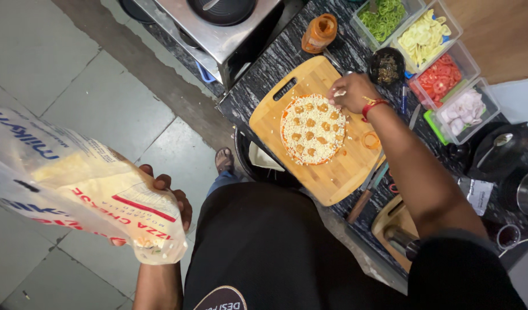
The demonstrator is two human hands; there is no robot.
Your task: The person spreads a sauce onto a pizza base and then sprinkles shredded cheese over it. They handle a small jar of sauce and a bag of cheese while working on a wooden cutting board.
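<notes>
over pizza right hand pinches cheese shreds, fingers bunched; left hand grips cheese bag

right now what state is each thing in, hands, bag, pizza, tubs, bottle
left hand: gripping the cheese bag, held out over the floor
cheese bag: open, partly full
right hand: fingers pinched at the pizza's edge
pizza: uncooked, covered with cheese and orange chunks
cutting board: flat on the counter, scattered with cheese bits
four tubs: uncovered, filled with cut vegetables
orange bottle: capped
</notes>
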